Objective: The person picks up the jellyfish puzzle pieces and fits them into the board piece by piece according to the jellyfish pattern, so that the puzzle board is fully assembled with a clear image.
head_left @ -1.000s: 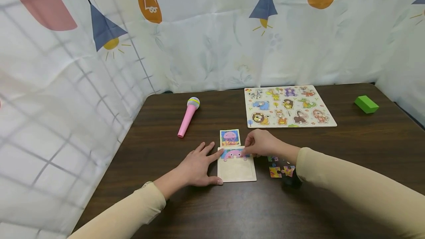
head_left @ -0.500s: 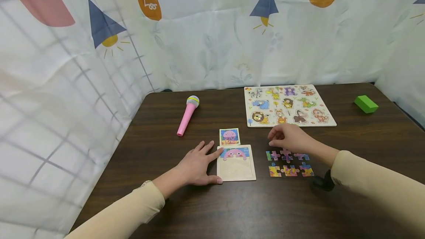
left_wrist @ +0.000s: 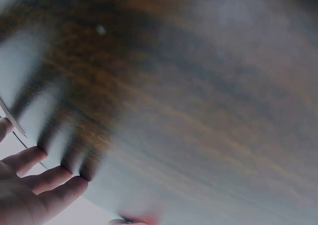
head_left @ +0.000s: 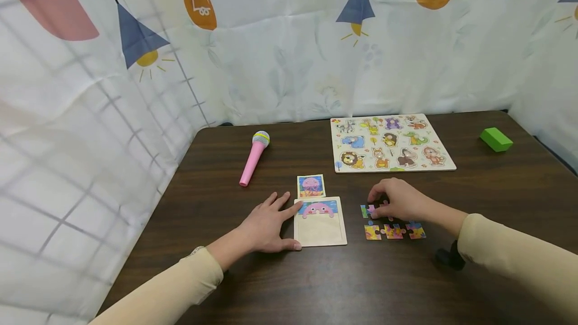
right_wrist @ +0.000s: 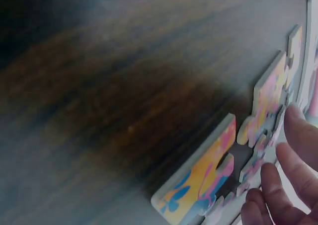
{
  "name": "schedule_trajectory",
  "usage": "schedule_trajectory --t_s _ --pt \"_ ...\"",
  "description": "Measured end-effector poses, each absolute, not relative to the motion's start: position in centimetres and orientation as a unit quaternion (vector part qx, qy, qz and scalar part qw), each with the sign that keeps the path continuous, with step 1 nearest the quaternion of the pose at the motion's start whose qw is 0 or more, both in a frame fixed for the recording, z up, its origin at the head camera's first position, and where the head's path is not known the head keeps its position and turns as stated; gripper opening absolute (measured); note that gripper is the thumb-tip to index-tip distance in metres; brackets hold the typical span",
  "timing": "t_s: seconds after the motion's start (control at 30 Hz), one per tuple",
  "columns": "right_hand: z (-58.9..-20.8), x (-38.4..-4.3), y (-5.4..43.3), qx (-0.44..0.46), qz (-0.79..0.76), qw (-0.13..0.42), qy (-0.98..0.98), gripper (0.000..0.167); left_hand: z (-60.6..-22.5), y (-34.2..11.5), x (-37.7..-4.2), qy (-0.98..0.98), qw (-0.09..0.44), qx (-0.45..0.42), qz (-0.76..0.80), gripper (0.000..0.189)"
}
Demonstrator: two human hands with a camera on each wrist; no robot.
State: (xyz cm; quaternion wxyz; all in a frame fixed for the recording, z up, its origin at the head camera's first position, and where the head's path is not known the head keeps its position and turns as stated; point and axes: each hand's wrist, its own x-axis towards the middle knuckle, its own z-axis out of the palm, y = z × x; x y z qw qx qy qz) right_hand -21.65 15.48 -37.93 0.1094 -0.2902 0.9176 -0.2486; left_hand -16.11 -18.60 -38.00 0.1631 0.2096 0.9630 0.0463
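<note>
My left hand (head_left: 266, 227) rests with spread fingers at the left side of a small wooden puzzle tray (head_left: 320, 229). Its index finger touches the upper left of the tray and its thumb the lower left corner. Pink and blue pieces with a face fill the tray's top strip. Over the upper row of loose jigsaw pieces hovers my right hand (head_left: 399, 199), thumb and index finger apart, hiding some of that row. A lower row of jigsaw pieces (head_left: 372, 233) lies in front of it. The right wrist view shows jigsaw pieces (right_wrist: 198, 175) flat beside the fingertips.
A small jellyfish picture card (head_left: 310, 185) lies against the tray's far edge. Farther back are a pink toy microphone (head_left: 254, 160), an animal puzzle board (head_left: 393, 144) and a green block (head_left: 496, 139). A printed curtain (head_left: 280, 64) hangs behind the dark table (head_left: 316, 285).
My right hand has left the tray's top strip, moved right and come down over the upper row of loose jigsaw pieces. The left hand stays on the tray.
</note>
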Motion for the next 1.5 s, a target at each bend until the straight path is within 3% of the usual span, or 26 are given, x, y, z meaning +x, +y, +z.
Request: schedule_trajectory --t_s 0.47,0.93,1.2,1.5 --pt "-38.1 -21.3 14.7 -0.317 -0.241 0.070 0.915 0.019 -37.9 -18.6 -16.0 0.962 0.165 0.212 0.052 0.093" --pt "-37.4 -21.9 13.7 -0.229 -0.388 0.146 0.881 0.007 -38.0 -18.6 -16.1 0.963 0.164 0.209 0.048 0.093" --pt "-37.0 -21.9 11.3 -0.202 -0.477 0.213 0.828 0.015 -38.0 -18.7 -16.1 0.962 0.163 0.211 0.049 0.092" --pt "-37.7 -21.5 7.1 -0.173 -0.473 0.242 0.829 0.014 -37.9 -18.7 -16.0 0.963 0.162 0.208 0.049 0.092"
